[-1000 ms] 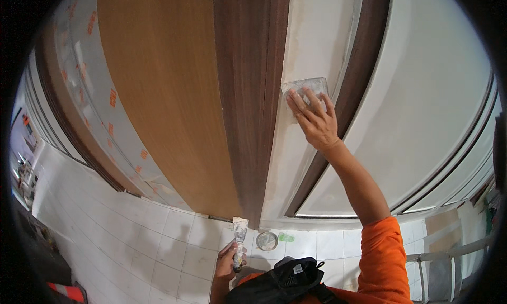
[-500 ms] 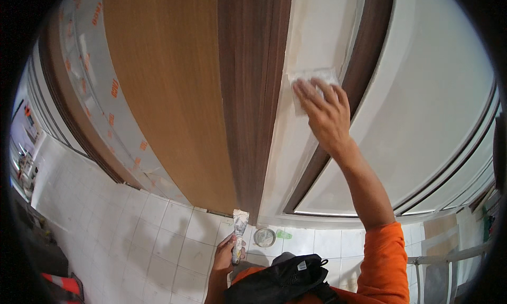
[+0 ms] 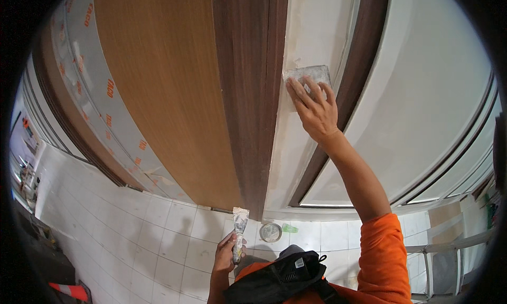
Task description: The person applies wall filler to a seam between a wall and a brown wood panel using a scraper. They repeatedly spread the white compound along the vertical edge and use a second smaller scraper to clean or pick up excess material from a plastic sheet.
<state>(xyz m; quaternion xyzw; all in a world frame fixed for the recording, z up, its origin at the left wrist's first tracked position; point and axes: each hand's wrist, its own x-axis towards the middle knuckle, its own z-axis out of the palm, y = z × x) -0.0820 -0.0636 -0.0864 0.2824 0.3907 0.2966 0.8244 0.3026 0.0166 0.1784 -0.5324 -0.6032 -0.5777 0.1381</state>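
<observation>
A flat, whitish-grey rectangular sheet or blade (image 3: 316, 72), smeared with filler, lies against the narrow white wall strip (image 3: 311, 29). My right hand (image 3: 317, 106) is closed on its lower part, fingers pressing it to the surface; its exact kind is hard to make out. Low down, my left hand (image 3: 226, 253) grips a putty knife (image 3: 239, 230) by its handle, with the filler-caked blade pointing up. On the floor beyond the knife stands a round open tin (image 3: 270, 232), and a small green piece (image 3: 289, 228) lies beside it.
Dark wood trim (image 3: 248, 93) and a brown wood panel (image 3: 163, 82) stand left of the strip; a white panel (image 3: 417, 114) is at right. White floor tiles (image 3: 174, 246) run below. Metal rails (image 3: 446, 247) stand at lower right, a red-and-white object (image 3: 71, 291) at lower left.
My right hand and the flat sheet have shifted slightly left on the white strip, and the sheet now shows more clearly. The left hand still holds the putty knife.
</observation>
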